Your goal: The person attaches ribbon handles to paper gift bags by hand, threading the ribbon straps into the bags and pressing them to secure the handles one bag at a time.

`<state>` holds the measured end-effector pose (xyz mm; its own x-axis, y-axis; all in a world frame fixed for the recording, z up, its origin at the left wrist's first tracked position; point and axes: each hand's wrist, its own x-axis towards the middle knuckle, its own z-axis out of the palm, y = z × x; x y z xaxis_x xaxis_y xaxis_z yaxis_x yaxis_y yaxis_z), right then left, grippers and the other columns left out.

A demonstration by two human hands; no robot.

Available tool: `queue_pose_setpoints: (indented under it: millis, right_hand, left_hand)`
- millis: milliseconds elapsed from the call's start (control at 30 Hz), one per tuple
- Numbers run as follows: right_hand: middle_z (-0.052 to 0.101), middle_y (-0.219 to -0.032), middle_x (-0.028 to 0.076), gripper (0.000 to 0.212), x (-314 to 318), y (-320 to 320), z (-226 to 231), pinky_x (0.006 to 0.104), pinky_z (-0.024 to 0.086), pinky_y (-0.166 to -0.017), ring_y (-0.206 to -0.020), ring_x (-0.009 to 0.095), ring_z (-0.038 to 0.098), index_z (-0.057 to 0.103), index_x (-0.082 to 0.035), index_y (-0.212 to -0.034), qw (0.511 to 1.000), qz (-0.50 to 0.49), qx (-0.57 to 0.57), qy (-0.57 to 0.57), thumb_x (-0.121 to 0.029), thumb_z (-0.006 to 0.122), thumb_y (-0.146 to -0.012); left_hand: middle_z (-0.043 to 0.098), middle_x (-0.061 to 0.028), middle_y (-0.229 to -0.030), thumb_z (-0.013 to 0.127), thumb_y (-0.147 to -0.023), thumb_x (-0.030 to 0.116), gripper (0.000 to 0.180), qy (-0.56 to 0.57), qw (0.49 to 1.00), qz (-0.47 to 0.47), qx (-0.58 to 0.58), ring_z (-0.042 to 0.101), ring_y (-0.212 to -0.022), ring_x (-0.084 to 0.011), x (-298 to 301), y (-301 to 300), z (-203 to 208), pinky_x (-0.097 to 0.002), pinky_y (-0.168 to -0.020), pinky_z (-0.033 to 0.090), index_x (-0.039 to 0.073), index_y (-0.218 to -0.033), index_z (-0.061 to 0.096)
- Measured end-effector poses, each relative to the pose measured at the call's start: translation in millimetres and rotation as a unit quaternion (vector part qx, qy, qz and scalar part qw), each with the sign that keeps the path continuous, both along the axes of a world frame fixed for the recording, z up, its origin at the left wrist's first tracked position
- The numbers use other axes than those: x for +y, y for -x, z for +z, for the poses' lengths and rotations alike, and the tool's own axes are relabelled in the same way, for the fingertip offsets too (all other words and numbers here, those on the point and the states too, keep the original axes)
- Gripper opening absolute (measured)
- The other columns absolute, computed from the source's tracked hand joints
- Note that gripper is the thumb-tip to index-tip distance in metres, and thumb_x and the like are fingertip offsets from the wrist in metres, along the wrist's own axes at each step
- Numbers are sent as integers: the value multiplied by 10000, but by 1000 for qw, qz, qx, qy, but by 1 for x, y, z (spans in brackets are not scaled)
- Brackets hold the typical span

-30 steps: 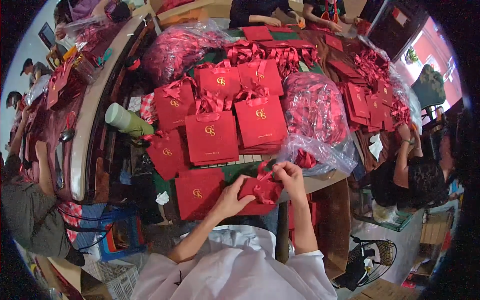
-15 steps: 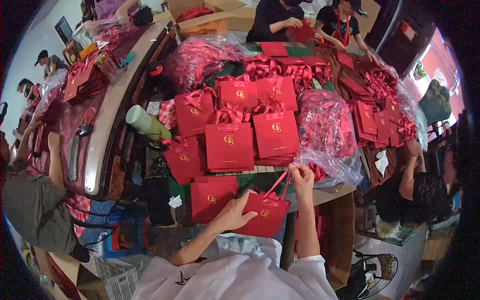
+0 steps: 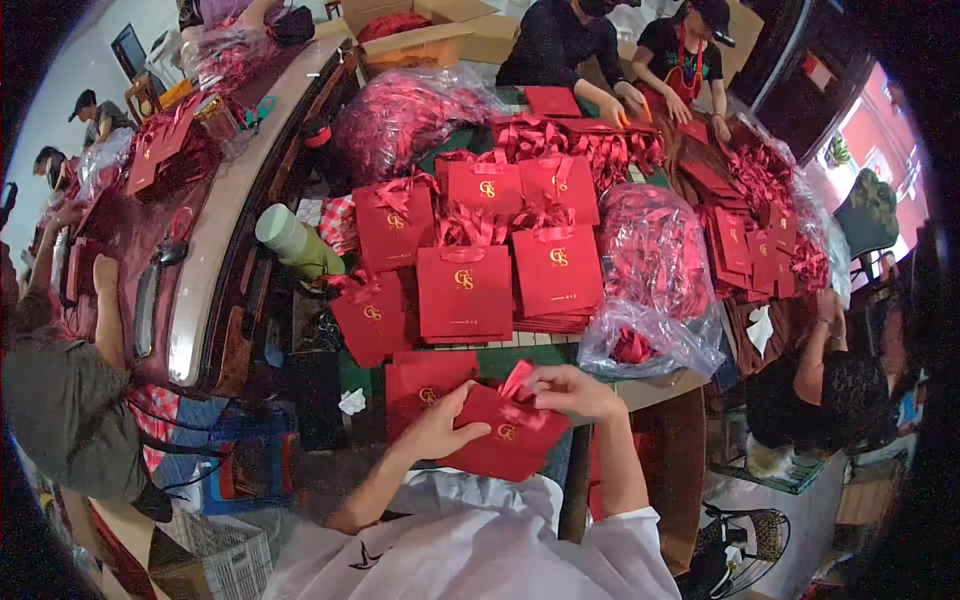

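A red paper gift bag [image 3: 512, 452] with a gold emblem lies tilted close in front of me. My left hand [image 3: 440, 428] grips it by its left side, thumb on the front face. At its top edge, my right hand [image 3: 578, 392] is closed on the red ribbon [image 3: 514, 380], which is bunched by the fingers and slightly blurred. Partly beneath my left hand is another red bag [image 3: 408, 378] of the same kind. Just beyond stand stacks of finished-looking red bags [image 3: 464, 300] with ribbon handles.
Clear plastic sacks of red ribbon bags [image 3: 658, 250] lie right and far left of the stacks. A pale green bottle [image 3: 300, 243] leans at left. Crumpled tissue [image 3: 352, 402] sits near the table edge. A cardboard box [image 3: 680, 470] stands at lower right. Several co-workers sit around.
My right hand has come down and inward to the bag's top edge; the ribbon, pulled up taut before, is now bunched. My left hand keeps its hold. A far co-worker's hands have lowered to the table.
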<state>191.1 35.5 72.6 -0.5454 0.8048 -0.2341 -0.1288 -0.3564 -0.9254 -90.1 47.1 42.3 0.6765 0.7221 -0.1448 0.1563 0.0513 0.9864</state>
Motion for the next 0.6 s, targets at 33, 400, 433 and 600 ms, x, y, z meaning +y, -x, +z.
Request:
queue_pose_setpoints:
  millis: [33, 400, 433, 600]
  right_hand:
    - [648, -889, -38, 111, 4, 8, 9, 205, 458, -717, -813, 24, 564, 638, -28, -1019, 1000, 0, -22, 4, -102, 640, -937]
    - [668, -994, 35, 245, 2, 38, 11, 306, 546, -764, -867, 141, 648, 602, -43, -1128, 962, -248, 52, 100, -236, 564, -981]
    - [677, -1004, 65, 235, -2, 37, 15, 311, 534, -738, -867, 163, 660, 591, -59, -1136, 962, -249, 64, 91, -239, 533, -997]
    - [644, -927, 36, 185, -20, 40, 4, 296, 526, -694, -820, 143, 644, 582, -77, -1053, 945, -312, 44, 83, -248, 547, -991]
  left_hand:
    - [587, -181, -1237, 707, -884, 190, 661, -9, 1000, -1, 11, 550, -1182, -191, 1, 2, 2, -333, -1010, 429, -57, -1384, 351]
    - [538, -73, -1328, 689, -881, 56, 569, 36, 995, 45, -84, 513, -1203, -150, 15, 50, 39, -337, -1038, 411, 3, -1376, 411]
    - [547, -71, -1320, 691, -877, 48, 569, 48, 991, 82, -97, 517, -1198, -149, 18, 57, 42, -333, -1036, 410, 10, -1375, 418]
    - [612, -61, -1232, 683, -872, 35, 513, 20, 943, 299, -147, 569, -1120, -156, 57, 98, 52, -331, -989, 438, 18, -1339, 470]
